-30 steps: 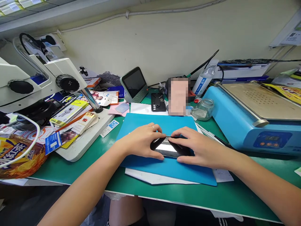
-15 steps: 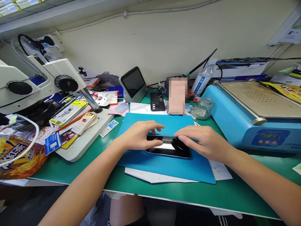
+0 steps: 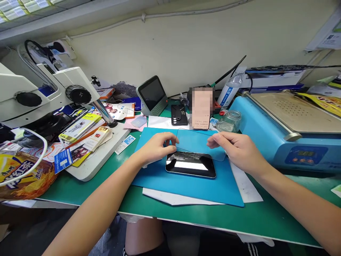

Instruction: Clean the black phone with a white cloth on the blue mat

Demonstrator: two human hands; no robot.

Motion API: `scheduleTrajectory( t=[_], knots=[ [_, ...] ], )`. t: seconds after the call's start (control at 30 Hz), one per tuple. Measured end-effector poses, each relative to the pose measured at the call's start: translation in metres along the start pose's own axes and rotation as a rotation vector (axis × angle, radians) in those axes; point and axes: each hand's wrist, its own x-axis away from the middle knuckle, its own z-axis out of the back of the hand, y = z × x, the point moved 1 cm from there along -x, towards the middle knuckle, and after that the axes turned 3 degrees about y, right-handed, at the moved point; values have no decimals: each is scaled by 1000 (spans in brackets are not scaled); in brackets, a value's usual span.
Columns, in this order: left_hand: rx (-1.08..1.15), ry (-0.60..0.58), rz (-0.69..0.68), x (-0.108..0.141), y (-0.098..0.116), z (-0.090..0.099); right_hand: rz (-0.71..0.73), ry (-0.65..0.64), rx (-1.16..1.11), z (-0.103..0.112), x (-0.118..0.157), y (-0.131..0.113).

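Note:
A clear screen protector [image 3: 195,141] with a thin dark edge is held tilted over the far side of a phone [image 3: 190,165]. The phone lies flat, glossy black screen up, on a blue mat [image 3: 186,188]. My left hand [image 3: 161,146] has its thumb and fingers closed at the protector's left end. My right hand [image 3: 234,147] is closed in a pinch by its far right edge; the exact contact under the fingertips is hard to see. Neither hand touches the phone's screen from what shows.
Behind the mat are a lit phone [image 3: 201,110] standing upright, a black phone [image 3: 179,115] and a glass jar [image 3: 232,121]. A blue heating plate machine [image 3: 279,142] stands to the right. On the left are a microscope stand [image 3: 77,85] and a drink bottle [image 3: 26,174].
The screen protector has come up off the phone toward the far side. My right hand has moved up and right, clear of the phone; my left hand has closed its fingers.

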Motion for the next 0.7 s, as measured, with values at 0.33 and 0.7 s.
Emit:
scheduleTrajectory(
  t=[0.33,0.7],
  knots=[
    [-242,8,-352,7,9,-1,9,-128,66,-2,-3,-5],
    [-426,-183,-394,7,13,-16,305,-282,343,-17,1,1]
  ],
)
